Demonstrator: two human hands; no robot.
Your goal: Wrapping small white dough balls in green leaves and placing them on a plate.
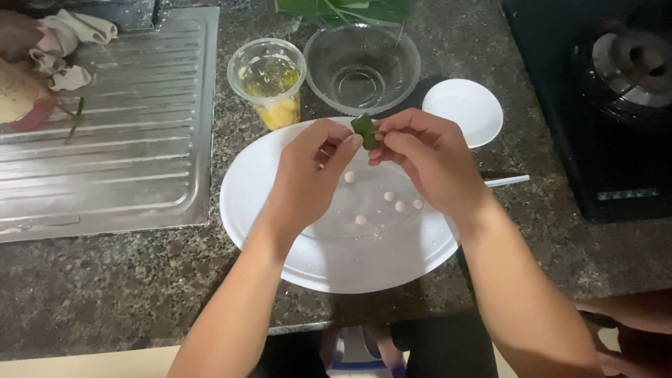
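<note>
I take the large white plate [280, 245] as my landmark on the speckled stone counter [105, 280] and read from its left. Far left of the plate I see a ridged steel draining board [119, 133], with crumpled cloths [66, 42] at its top corner. Just beyond the plate's upper left rim stands a clear plastic cup [269, 80] holding something yellow. Over the plate's upper half, the left hand [308, 171] has its grip narrowed to a pinch: thumb and fingertips close on a small folded green leaf piece [364, 131], which is held above the plate's far rim, off the surface. On the plate, under the hands, lie five small white balls [360, 220], loosely scattered near the centre. Behind the plate's top edge sits an empty glass bowl [362, 66], with green leaves [350, 10] behind it. The right hand [427, 157] pinches the same leaf piece from the other side, fingertips nearly meeting those of the left. Just past the plate's upper right rim is a small white dish [465, 108], and a thin white stick [507, 180] pokes out by the right wrist. Far right of the plate stands a black gas stove [602, 126].
</note>
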